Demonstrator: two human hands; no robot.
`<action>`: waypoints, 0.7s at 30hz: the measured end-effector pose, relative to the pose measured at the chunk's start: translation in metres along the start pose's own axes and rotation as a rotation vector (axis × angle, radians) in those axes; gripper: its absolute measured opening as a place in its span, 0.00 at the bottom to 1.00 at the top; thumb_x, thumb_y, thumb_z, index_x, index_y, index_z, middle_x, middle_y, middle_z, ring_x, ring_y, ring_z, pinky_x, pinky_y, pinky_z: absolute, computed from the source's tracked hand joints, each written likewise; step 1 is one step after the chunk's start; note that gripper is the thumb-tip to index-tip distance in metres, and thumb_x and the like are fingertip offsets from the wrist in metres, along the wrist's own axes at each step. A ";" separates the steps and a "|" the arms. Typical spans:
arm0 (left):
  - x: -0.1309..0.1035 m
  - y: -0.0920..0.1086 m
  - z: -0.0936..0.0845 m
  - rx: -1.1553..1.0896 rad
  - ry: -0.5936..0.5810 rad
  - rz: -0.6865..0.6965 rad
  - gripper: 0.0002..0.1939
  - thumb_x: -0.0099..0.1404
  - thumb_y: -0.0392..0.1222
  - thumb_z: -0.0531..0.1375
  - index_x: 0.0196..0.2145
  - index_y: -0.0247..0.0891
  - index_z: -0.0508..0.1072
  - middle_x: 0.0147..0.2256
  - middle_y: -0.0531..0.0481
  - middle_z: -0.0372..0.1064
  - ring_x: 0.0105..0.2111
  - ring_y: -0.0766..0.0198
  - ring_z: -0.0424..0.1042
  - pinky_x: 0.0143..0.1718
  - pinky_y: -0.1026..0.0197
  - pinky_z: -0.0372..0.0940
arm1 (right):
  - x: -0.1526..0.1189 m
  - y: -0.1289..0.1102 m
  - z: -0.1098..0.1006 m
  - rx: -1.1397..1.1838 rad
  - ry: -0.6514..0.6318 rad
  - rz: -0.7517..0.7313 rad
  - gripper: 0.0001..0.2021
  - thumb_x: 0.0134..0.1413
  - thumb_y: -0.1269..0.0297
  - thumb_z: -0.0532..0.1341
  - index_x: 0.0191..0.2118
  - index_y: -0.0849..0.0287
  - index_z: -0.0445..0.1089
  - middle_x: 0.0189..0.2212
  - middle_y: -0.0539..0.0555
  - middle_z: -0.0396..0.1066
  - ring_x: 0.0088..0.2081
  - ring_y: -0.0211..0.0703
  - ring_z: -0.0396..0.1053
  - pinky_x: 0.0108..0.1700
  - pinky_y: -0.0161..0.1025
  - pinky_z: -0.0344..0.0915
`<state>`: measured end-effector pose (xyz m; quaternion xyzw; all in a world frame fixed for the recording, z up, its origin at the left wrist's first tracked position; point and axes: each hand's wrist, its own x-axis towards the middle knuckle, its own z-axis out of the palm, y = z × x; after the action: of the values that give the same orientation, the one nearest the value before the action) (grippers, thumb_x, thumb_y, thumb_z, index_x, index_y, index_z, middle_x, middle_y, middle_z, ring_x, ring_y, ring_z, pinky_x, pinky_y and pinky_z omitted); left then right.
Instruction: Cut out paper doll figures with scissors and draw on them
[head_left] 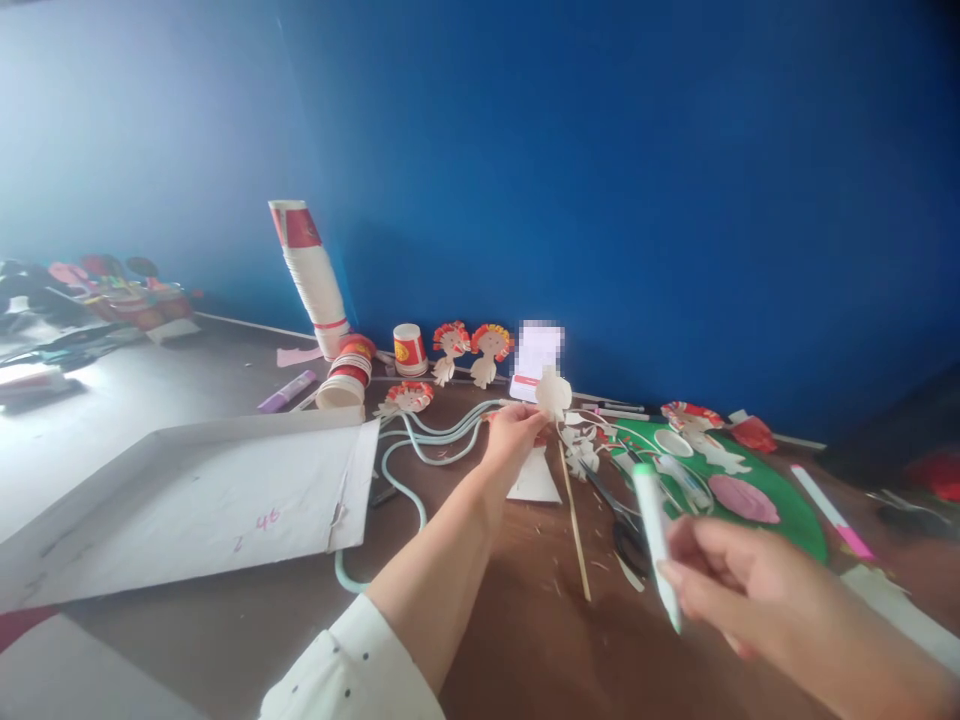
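My left hand [517,432] reaches forward over the table, its fingers pinched on a plain white paper cutout [553,393] with a round head. The cutout's lower part is hidden or too small to make out. My right hand [739,580], slightly blurred, grips a white marker [654,545] with a green upper end, held nearly upright with its narrow end down. Between the hands lie a thin wooden stick [574,520], dark-handled scissors [628,535] and paper scraps [581,447]. A white paper piece [535,478] rests below my left hand.
Paper figures with red fringed heads [491,350] lean on the blue wall beside a phone [536,360] and paper cup [409,350]. A tall cup stack [311,280] stands left, behind a cardboard sheet [225,500]. Pale blue tubing [405,490] and a green disc [795,510] lie nearby.
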<state>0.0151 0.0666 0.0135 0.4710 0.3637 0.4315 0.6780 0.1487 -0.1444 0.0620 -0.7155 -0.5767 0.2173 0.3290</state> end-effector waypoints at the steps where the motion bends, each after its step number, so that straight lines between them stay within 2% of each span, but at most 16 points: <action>1: -0.004 0.000 0.000 0.035 -0.010 -0.001 0.06 0.54 0.37 0.64 0.24 0.33 0.71 0.24 0.49 0.68 0.25 0.70 0.67 0.26 0.68 0.64 | 0.001 -0.002 -0.004 0.030 -0.057 0.015 0.13 0.52 0.52 0.61 0.27 0.55 0.72 0.17 0.49 0.71 0.16 0.37 0.64 0.16 0.32 0.61; 3: -0.015 0.000 -0.004 0.169 -0.035 -0.008 0.05 0.53 0.36 0.63 0.24 0.33 0.71 0.24 0.48 0.69 0.24 0.69 0.69 0.26 0.67 0.65 | 0.006 -0.010 -0.007 0.050 -0.057 -0.002 0.14 0.54 0.51 0.60 0.28 0.55 0.72 0.16 0.49 0.70 0.16 0.38 0.64 0.19 0.33 0.63; 4: -0.020 -0.001 -0.007 0.256 -0.046 -0.008 0.05 0.53 0.35 0.64 0.23 0.33 0.70 0.23 0.48 0.69 0.24 0.68 0.69 0.25 0.67 0.65 | 0.009 -0.015 -0.007 0.068 -0.051 -0.023 0.13 0.55 0.52 0.59 0.33 0.55 0.73 0.20 0.50 0.72 0.19 0.39 0.67 0.22 0.34 0.66; 5: -0.026 -0.003 -0.012 0.337 -0.039 -0.023 0.05 0.52 0.35 0.64 0.23 0.34 0.70 0.23 0.48 0.69 0.22 0.67 0.69 0.23 0.66 0.64 | 0.013 -0.020 -0.005 0.096 -0.062 -0.066 0.12 0.56 0.52 0.59 0.35 0.55 0.72 0.21 0.50 0.72 0.20 0.39 0.67 0.23 0.34 0.66; 7: -0.036 -0.009 -0.022 0.438 -0.028 -0.063 0.06 0.50 0.36 0.65 0.24 0.35 0.69 0.23 0.48 0.70 0.21 0.65 0.70 0.22 0.65 0.63 | 0.022 -0.030 0.003 0.119 -0.084 -0.125 0.12 0.57 0.53 0.58 0.32 0.56 0.71 0.21 0.49 0.71 0.20 0.37 0.66 0.24 0.34 0.64; 9: -0.045 -0.016 -0.030 0.481 -0.002 -0.094 0.07 0.51 0.37 0.64 0.27 0.36 0.68 0.22 0.48 0.71 0.19 0.64 0.69 0.20 0.65 0.62 | 0.032 -0.040 0.012 0.137 -0.042 -0.123 0.13 0.58 0.53 0.57 0.31 0.57 0.70 0.17 0.47 0.67 0.20 0.38 0.65 0.22 0.33 0.62; 12: -0.056 -0.024 -0.034 0.516 0.027 -0.156 0.11 0.50 0.38 0.64 0.30 0.37 0.66 0.22 0.48 0.71 0.18 0.61 0.70 0.19 0.64 0.60 | 0.044 -0.052 0.022 0.171 0.036 -0.124 0.14 0.58 0.53 0.57 0.31 0.58 0.70 0.17 0.48 0.68 0.21 0.39 0.66 0.24 0.34 0.62; 15: -0.063 -0.023 -0.034 0.634 0.008 -0.163 0.10 0.53 0.40 0.63 0.32 0.39 0.65 0.22 0.49 0.71 0.19 0.61 0.70 0.20 0.64 0.60 | 0.052 -0.057 0.029 0.191 0.103 -0.123 0.14 0.58 0.54 0.57 0.28 0.58 0.69 0.17 0.47 0.68 0.21 0.38 0.66 0.25 0.34 0.62; 17: -0.069 -0.017 -0.037 0.800 -0.010 -0.073 0.09 0.55 0.42 0.62 0.32 0.39 0.65 0.23 0.49 0.70 0.21 0.61 0.70 0.23 0.63 0.61 | 0.055 -0.054 0.035 0.218 0.123 -0.113 0.13 0.57 0.55 0.57 0.28 0.58 0.69 0.17 0.47 0.68 0.21 0.38 0.66 0.26 0.34 0.63; 19: -0.075 -0.009 -0.042 1.063 0.018 0.117 0.08 0.56 0.43 0.62 0.31 0.38 0.67 0.28 0.47 0.69 0.28 0.59 0.71 0.30 0.61 0.63 | 0.056 -0.048 0.041 0.237 0.140 -0.086 0.12 0.56 0.54 0.57 0.30 0.58 0.69 0.17 0.47 0.68 0.21 0.39 0.67 0.26 0.35 0.64; 21: -0.083 -0.004 -0.046 1.267 -0.018 0.316 0.06 0.62 0.41 0.56 0.32 0.37 0.70 0.35 0.44 0.68 0.33 0.59 0.70 0.36 0.59 0.63 | 0.057 -0.038 0.050 0.252 0.159 -0.053 0.12 0.56 0.54 0.58 0.31 0.58 0.68 0.17 0.47 0.67 0.21 0.40 0.67 0.25 0.35 0.64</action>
<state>-0.0556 0.0039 0.0033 0.8308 0.4683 0.2241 0.2004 0.1023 -0.0739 0.0591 -0.6681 -0.5356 0.2217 0.4665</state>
